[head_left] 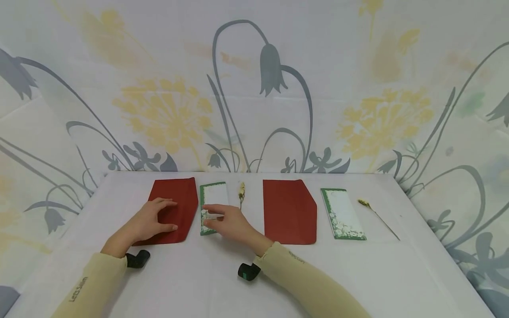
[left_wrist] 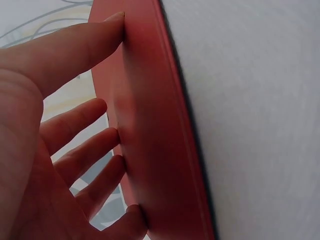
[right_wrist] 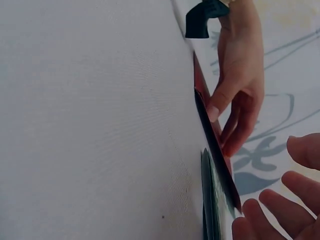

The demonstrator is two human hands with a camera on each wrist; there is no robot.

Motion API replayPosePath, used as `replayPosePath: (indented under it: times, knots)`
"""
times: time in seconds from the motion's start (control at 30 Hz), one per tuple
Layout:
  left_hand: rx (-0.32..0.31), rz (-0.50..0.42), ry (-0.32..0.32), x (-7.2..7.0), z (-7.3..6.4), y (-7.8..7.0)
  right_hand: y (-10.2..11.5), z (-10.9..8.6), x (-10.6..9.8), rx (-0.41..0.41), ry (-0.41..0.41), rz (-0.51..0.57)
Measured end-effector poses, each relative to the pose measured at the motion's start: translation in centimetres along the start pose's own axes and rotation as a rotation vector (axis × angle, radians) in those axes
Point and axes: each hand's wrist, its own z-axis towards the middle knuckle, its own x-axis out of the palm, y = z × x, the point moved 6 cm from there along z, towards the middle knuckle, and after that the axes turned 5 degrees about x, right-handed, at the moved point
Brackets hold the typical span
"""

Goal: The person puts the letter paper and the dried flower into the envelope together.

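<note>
My left hand (head_left: 145, 223) rests its spread fingertips on a red envelope (head_left: 183, 194) lying at the left of the table. The left wrist view shows the thumb and fingertips touching the envelope's red face (left_wrist: 150, 125), with nothing gripped. Just right of it lies a white card with a green floral border (head_left: 214, 192). Over this card is my right hand (head_left: 236, 225), fingers extended and thumb apart; it partly hides the card. From the right wrist view, the fingers (right_wrist: 272, 200) appear apart from the card's edge (right_wrist: 212, 200).
A dried yellow flower stem (head_left: 241, 194) lies behind my right hand. Farther right are a second red envelope (head_left: 290, 212), another green-bordered card (head_left: 342, 212) and a second flower stem (head_left: 379, 217). White cloth (head_left: 199, 282) covers the table; a patterned curtain (head_left: 246, 110) hangs behind it.
</note>
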Motion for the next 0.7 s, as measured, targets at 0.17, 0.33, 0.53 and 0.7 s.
replayPosePath:
  times: [0.17,0.33,0.53,0.7]
  knots:
    - [-0.01,0.01,0.0,-0.1,-0.1,0.1,1.4,1.2,1.5,-0.052,0.021,-0.132]
    - [-0.006,0.014,-0.004,-0.1,-0.2,0.1,2.9,1.9,3.6,-0.171,0.08,-0.442]
    - [0.002,0.017,-0.005,0.0,-0.1,0.2,3.7,2.4,5.7,-0.208,0.135,-0.773]
    - [0.015,0.034,-0.004,0.0,0.1,0.0,3.4,2.6,6.5,-0.187,0.15,-0.917]
